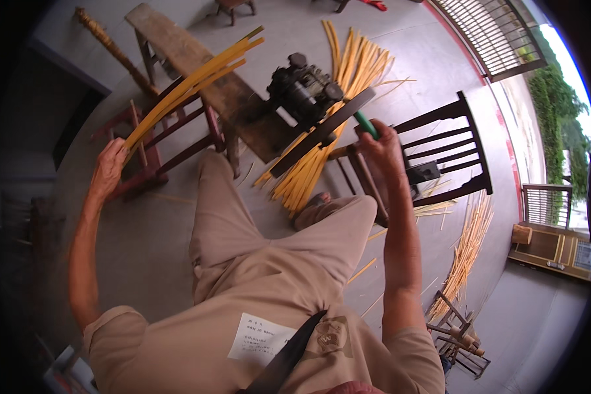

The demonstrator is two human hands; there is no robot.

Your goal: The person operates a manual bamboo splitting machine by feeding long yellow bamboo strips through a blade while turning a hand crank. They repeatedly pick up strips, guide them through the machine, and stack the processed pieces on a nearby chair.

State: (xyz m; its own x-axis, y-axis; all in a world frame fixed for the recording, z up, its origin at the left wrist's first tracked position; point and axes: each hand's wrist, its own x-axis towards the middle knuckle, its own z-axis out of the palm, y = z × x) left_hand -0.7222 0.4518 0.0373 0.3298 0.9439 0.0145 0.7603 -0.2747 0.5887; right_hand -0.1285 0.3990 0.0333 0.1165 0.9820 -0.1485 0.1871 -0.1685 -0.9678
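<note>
My left hand is closed around the near end of several long, yellowish split strips, probably bamboo or cane, which arch up over the wooden bench. At the right, my right hand grips the green handle beside a machine. The dark metal machine sits at the near end of the wooden bench, with a long flat grey bar across its front. How the handle joins the machine is hidden. A large bundle of similar strips lies beneath and behind the machine.
A dark wooden chair stands right of the machine, and a reddish wooden frame is at the left. More thin strips lie on the floor at the right. A long wrapped pole leans at the upper left.
</note>
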